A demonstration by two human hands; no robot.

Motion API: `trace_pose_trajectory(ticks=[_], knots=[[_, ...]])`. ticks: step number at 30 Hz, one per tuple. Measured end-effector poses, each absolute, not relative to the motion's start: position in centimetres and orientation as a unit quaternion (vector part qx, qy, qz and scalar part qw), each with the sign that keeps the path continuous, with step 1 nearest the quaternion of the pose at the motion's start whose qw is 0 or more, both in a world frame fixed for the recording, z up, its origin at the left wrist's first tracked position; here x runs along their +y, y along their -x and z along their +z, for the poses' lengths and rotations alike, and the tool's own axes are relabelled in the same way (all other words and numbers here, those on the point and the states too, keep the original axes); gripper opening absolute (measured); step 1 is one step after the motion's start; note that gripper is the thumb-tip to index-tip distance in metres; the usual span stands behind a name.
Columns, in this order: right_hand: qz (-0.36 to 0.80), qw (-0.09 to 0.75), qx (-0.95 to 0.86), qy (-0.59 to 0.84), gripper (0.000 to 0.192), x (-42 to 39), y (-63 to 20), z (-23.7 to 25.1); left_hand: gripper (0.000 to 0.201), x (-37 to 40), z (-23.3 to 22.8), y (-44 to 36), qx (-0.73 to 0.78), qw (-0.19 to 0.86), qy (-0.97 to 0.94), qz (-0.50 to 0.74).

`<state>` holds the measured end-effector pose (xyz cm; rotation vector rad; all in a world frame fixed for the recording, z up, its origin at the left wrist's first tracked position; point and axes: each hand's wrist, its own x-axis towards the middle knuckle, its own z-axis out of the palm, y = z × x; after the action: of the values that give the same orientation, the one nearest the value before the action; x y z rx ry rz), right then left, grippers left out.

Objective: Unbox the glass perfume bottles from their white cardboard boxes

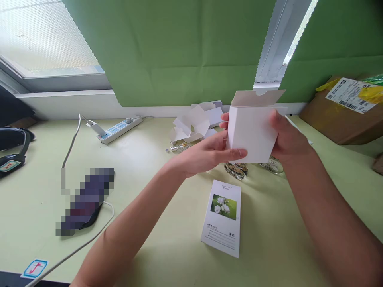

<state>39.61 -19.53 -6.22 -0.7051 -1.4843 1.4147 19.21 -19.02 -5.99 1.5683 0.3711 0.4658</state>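
Note:
Between both hands a white cardboard box (249, 133) is held up above the table, its top flap raised and bent back. My left hand (212, 153) grips its lower left side, thumb across the front. On the right edge, my right hand (287, 135) presses its thumb near the upper corner; its other fingers are hidden behind. Below lies a white printed box (223, 219) with a photo of white flowers. Partly covered by the held box are a shiny glass-like object (236, 170) and another clear one (273, 165). A glass piece with a gold top (181, 147) lies left of them.
Unfolded white card pieces (194, 121) are heaped at the back. A power strip (119, 129), a blurred-out phone (86, 205) with a white cable (74, 250), and headphones (14, 149) occupy the left. A taped brown carton (344, 115) stands back right. Green blinds (179, 52) hang behind.

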Motion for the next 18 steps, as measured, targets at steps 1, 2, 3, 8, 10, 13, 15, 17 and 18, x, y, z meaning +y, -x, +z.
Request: trace_pose_trajectory(ticks=[1, 2, 3, 8, 10, 13, 15, 17, 18], knots=[[0.584, 0.458, -0.608, 0.281, 0.062, -19.6, -39.5, -6.2, 0.039, -19.1, -6.0, -19.3, 0.163, 0.667, -0.698, 0.203], [0.587, 0.456, -0.609, 0.277, 0.059, -19.7, -39.3, -6.2, 0.036, -19.1, -6.0, -19.4, 0.163, 0.664, -0.701, 0.203], [0.584, 0.460, -0.609, 0.277, 0.056, -19.8, -39.2, -6.1, 0.035, -19.1, -6.1, -19.5, 0.165, 0.660, -0.704, 0.206], [0.532, 0.522, -0.606, 0.278, 0.031, -20.6, -38.3, -5.4, 0.035, -19.1, -6.3, -19.8, 0.159, 0.647, -0.710, 0.227], [0.534, 0.518, -0.612, 0.268, 0.030, -20.8, -38.3, -5.2, 0.034, -19.1, -6.2, -19.7, 0.144, 0.652, -0.713, 0.216], [0.562, 0.475, -0.623, 0.265, 0.042, -20.8, -38.4, -4.9, 0.031, -19.2, -6.1, -19.4, 0.129, 0.660, -0.714, 0.193], [0.578, 0.443, -0.628, 0.274, 0.050, -20.7, -38.6, -4.9, 0.031, -19.2, -6.0, -19.3, 0.129, 0.667, -0.710, 0.185], [0.583, 0.425, -0.633, 0.280, 0.052, -20.7, -38.8, -4.9, 0.032, -19.2, -6.0, -19.3, 0.131, 0.677, -0.701, 0.180], [0.581, 0.425, -0.635, 0.281, 0.051, -20.8, -38.9, -4.9, 0.033, -19.2, -6.0, -19.4, 0.133, 0.681, -0.697, 0.179]])
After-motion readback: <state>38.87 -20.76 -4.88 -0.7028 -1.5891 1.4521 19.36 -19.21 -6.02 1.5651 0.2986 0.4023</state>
